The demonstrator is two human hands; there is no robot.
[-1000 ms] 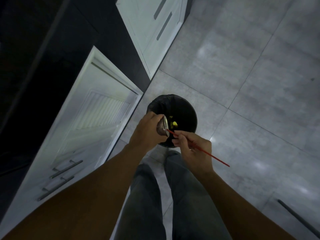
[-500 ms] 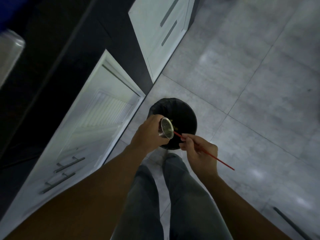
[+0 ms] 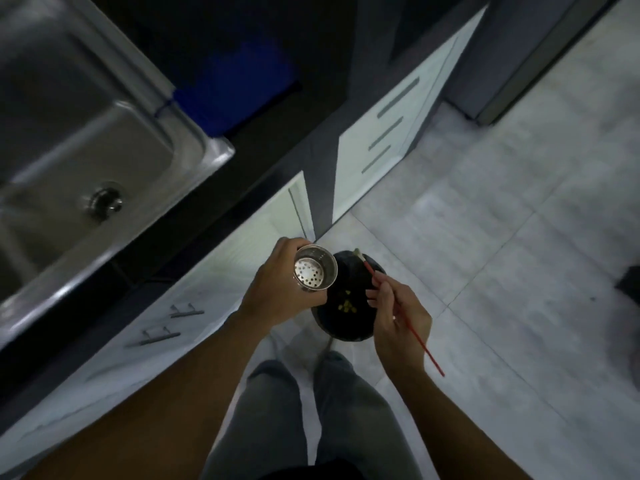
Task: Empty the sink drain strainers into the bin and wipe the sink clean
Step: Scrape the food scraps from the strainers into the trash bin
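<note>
Strainer (image 3: pixel 316 270): perforated metal cup, held above the left rim of the bin, open end turned up toward the camera; the holed base looks clear of scraps.
Bin (image 3: pixel 346 332): round, lined in black, on the floor just ahead of the person's feet; small yellow scraps (image 3: pixel 346 305) lie inside.
Left hand (image 3: pixel 282 289): closed around the strainer wall, fingers wrapped behind it, thumb at the near side.
Right hand (image 3: pixel 398 315): pinched narrowly on a thin red brush (image 3: pixel 394 308), gripped near the middle; the bristle tip points far, over the bin rim, apart from the strainer.
Sink (image 3: pixel 114 140): steel basin at far left, set in the dark tabletop; its drain (image 3: pixel 105 201) sits in the floor of the basin. Whether a strainer is seated there cannot be told.
Cabinets (image 3: pixel 214 271): white fronts with bar handles, left of the bin.
Step in hand: judged to be checking the emptied strainer; wiping the sink remains.
Risk 1: residue may cling in the holes; cause, sticky waste not loosened by the brush.
Risk 2: scraps may land on the floor (image 3: pixel 502 237); cause, the strainer sits at the bin's edge, not its centre.
Risk 3: the strainer may slip; cause, a wet metal wall in a one-handed hold.
Risk 4: drips may fall from the brush tip on the way to the sink.
</note>
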